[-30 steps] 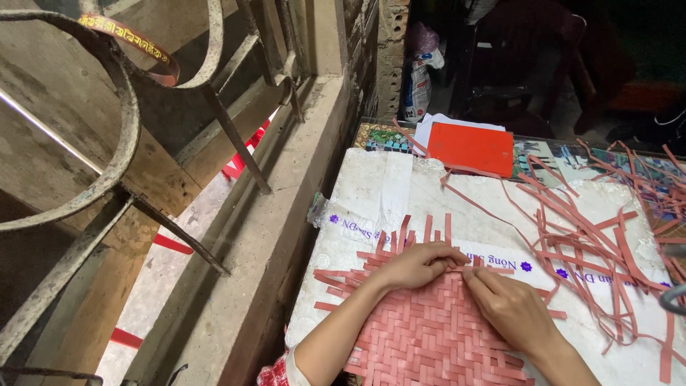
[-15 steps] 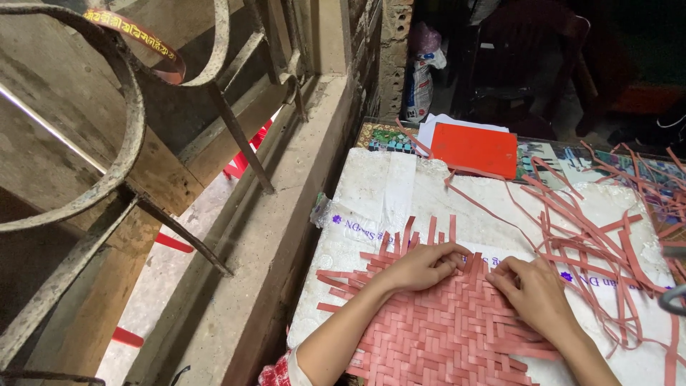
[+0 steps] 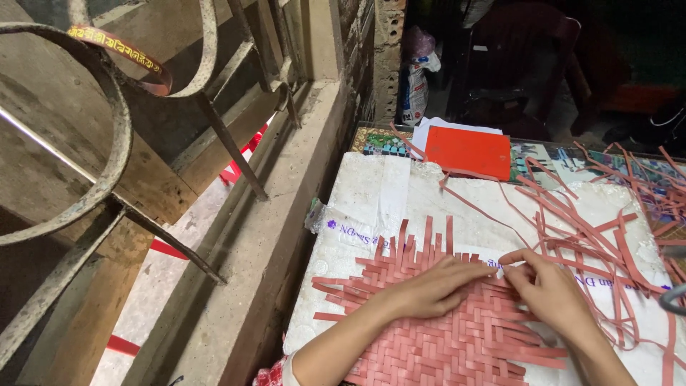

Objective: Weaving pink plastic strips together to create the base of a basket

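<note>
Pink strips, plaited into a herringbone mat, cover the near end of a white foam board, where the left hand lies flat, fingers spread, pressing the weave. The right hand pinches one strip at the far edge. Much is woven; unwoven ends stick out, and loose strips wait beside a red sheet.

A rusty curved metal grille fills the left, beside a worn concrete ledge. On the far side of the surface lies a flat red card over white paper. Farther off stands a plastic bag.
</note>
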